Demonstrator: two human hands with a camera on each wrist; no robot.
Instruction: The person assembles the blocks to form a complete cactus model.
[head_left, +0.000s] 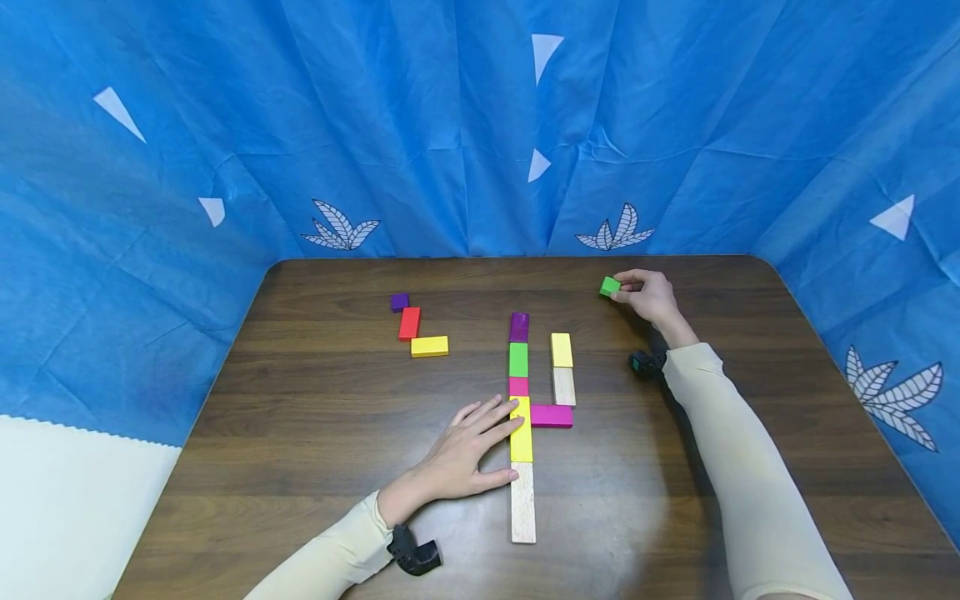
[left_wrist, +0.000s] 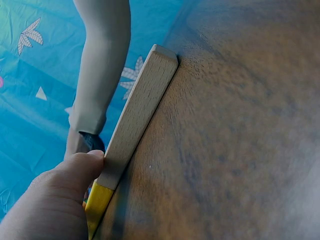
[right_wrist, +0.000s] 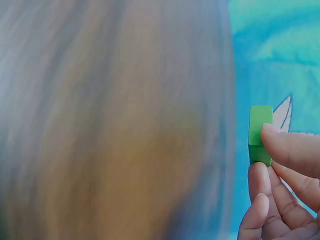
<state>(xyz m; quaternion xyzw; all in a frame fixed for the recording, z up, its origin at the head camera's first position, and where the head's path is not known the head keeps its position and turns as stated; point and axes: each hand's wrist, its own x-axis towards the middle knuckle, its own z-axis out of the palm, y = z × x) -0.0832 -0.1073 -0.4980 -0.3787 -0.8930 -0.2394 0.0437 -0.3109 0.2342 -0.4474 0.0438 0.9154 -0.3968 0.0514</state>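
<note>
Near the table's back right, my right hand [head_left: 651, 296] pinches a small green block [head_left: 609, 287] between thumb and fingers; the right wrist view shows this green block [right_wrist: 260, 127] too. My left hand [head_left: 468, 454] lies with fingers spread, fingertips on a yellow block [head_left: 521, 442] and thumb against a plain wooden block [head_left: 523, 504]. These belong to a straight column that continues away from me with a pink block [head_left: 518, 387], a green block [head_left: 518, 360] and a purple block [head_left: 519, 327]. In the left wrist view, the thumb touches the side of the wooden block [left_wrist: 137, 115].
A magenta block [head_left: 552, 417] juts right from the column, with a wooden block [head_left: 564, 387] and pale yellow block [head_left: 562, 350] beyond it. Further left lie purple [head_left: 400, 302], red and yellow blocks. A blue curtain [head_left: 480, 125] borders the table.
</note>
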